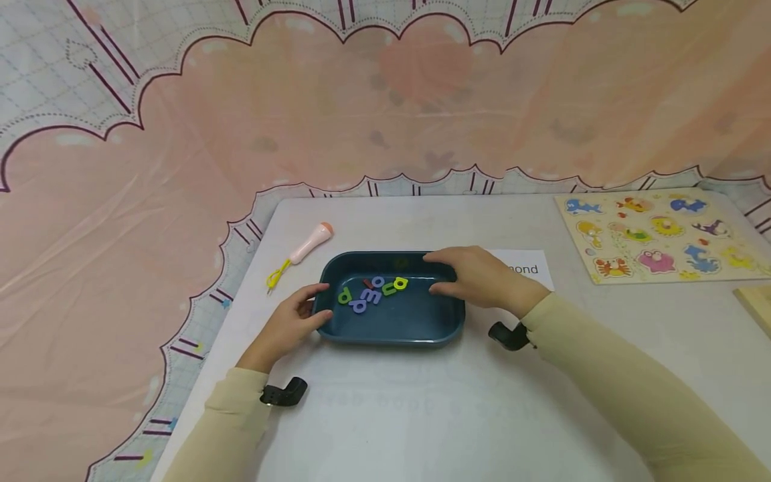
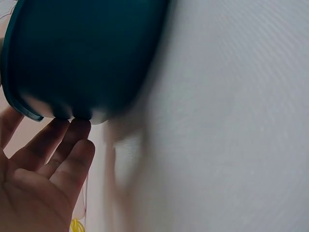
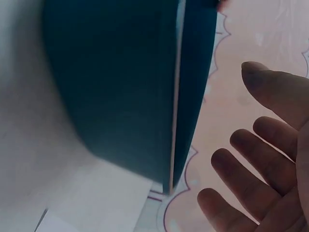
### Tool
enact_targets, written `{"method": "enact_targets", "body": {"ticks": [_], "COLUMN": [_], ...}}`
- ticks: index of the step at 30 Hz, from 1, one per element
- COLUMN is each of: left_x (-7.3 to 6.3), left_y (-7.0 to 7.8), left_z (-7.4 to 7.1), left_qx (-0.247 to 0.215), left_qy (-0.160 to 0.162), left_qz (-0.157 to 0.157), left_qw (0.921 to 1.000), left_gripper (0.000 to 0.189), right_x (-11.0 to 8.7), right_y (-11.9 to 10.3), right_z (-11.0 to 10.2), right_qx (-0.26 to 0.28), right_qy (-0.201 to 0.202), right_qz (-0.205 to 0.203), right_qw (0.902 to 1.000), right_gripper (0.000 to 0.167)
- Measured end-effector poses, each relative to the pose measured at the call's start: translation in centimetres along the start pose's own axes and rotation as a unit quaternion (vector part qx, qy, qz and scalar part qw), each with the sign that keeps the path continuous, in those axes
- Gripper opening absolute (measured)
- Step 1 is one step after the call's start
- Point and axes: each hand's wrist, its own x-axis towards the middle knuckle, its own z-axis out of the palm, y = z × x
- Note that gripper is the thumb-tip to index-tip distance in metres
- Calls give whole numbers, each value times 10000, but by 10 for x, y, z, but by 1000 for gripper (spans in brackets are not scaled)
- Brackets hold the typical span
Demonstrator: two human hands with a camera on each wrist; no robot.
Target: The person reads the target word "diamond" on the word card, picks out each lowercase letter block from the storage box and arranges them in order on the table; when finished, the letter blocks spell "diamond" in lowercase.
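Note:
A dark teal tray sits on the white table with several small coloured plastic letters in its left half. At its left end my left hand grips the wall, the thumb over the rim. In the left wrist view, the fingertips press against the tray's outer side. My right hand hovers at the right end with its thumb and fingers spread. The right wrist view shows these fingers apart from the tray, holding nothing.
A printed white card lies partly hidden behind my right hand. Left of the tray's far side is a pink-handled tool with a yellow end. A wooden animal puzzle board lies at the back right, near a wooden edge.

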Motion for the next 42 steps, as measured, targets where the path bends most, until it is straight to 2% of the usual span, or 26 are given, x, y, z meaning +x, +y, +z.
{"method": "enact_targets", "body": {"ticks": [10,14,19,24,33,38,42], "left_x": [1,2,2,1,1,1,0], "left_y": [-3,-6,-11,-12,-12,-12,-12], "left_z": [2,-4,-16,-20,-18,-19,-19], "left_qx": [-267,-342,-387,-470,-733,-751,-792], "left_qy": [75,-117,-486,-712,-688,-638,-669], "left_qz": [5,79,-44,-80,-137,-189,-206], "left_qw": [9996,9993,9981,9963,9948,9950,9944], "left_gripper": [55,57,60,63,65,65,65], "right_x": [27,36,42,40,52,64,73], "right_y": [-14,-18,-20,-23,-31,-34,-35], "right_z": [13,19,24,17,6,13,22], "right_qx": [81,110,79,-8,-44,111,102], "right_qy": [-370,-536,-706,-723,-616,-625,-826], "right_qz": [-203,-181,-223,-317,-712,-878,-877], "right_qw": [9991,9983,9972,9969,9955,9941,9927], "right_gripper": [55,54,54,55,54,53,52]}}
